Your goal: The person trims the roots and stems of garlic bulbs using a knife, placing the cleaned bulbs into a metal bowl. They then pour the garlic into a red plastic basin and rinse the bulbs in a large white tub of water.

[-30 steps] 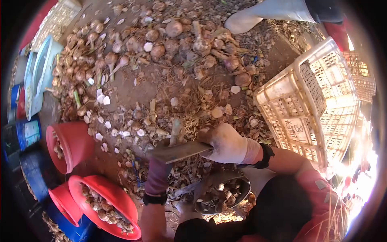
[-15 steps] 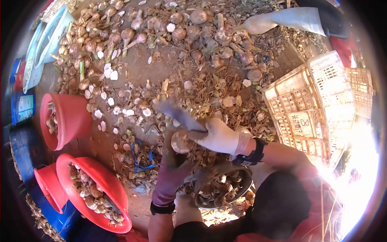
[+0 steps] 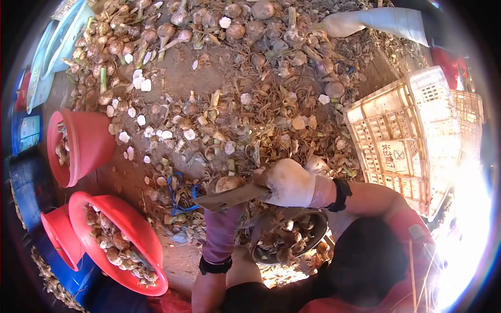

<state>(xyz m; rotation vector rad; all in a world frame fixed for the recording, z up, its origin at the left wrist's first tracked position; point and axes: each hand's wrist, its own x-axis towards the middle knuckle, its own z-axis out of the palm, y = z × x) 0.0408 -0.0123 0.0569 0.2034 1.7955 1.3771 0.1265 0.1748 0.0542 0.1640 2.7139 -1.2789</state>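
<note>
At far left, the light-blue tub (image 3: 39, 86) sits beyond the pink bucket (image 3: 91, 146), whose rim faces left. Below it, the red basin (image 3: 155, 245) holds bulbs up to its rim; a strip of ground separates its right edge from the left forearm. Blue string (image 3: 180, 208) lies just beside the left hand (image 3: 223, 219). That gloved hand's fingers, partly hidden behind the blade, curl round a garlic bulb (image 3: 229, 182), whose top shows past the blade's far edge. The flat blade (image 3: 235, 198) spans leftward from the right hand (image 3: 289, 182), its tip overhanging the left hand. The right fingers are wrapped together around the blade's near end. Close below, the dark bowl (image 3: 323, 229) of bulbs leaves little room under the wrist. Rightward, past a gap, stands the crate (image 3: 389, 138).
</note>
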